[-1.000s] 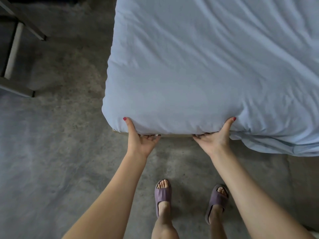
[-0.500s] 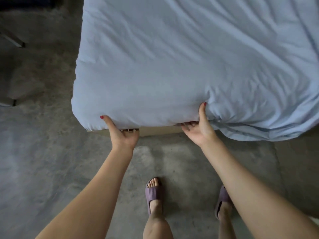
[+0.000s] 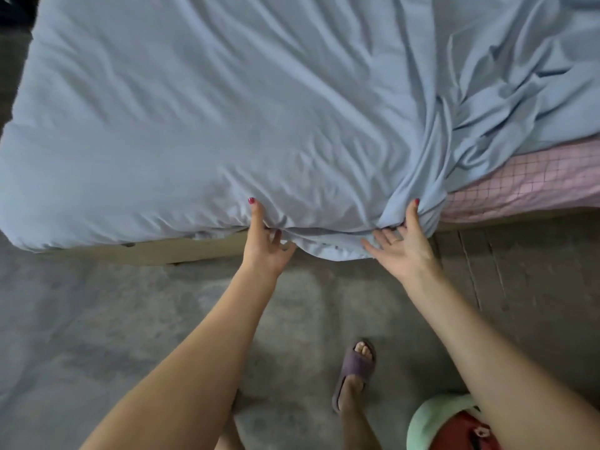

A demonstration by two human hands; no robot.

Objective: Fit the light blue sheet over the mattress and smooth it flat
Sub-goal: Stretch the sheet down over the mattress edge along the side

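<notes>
Pinching the light blue sheet (image 3: 227, 125), left hand (image 3: 264, 251) and right hand (image 3: 402, 248) have moved toward the uncovered mattress (image 3: 519, 186).

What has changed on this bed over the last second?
Both hands slid right along the near edge of the light blue sheet. The left hand now grips well away from the fitted corner. The right hand pinches bunched loose fabric beside the pink checked mattress, newly in view and bare there. Unchanged: thumbs on top, fingers under the hem, corner covered.
</notes>
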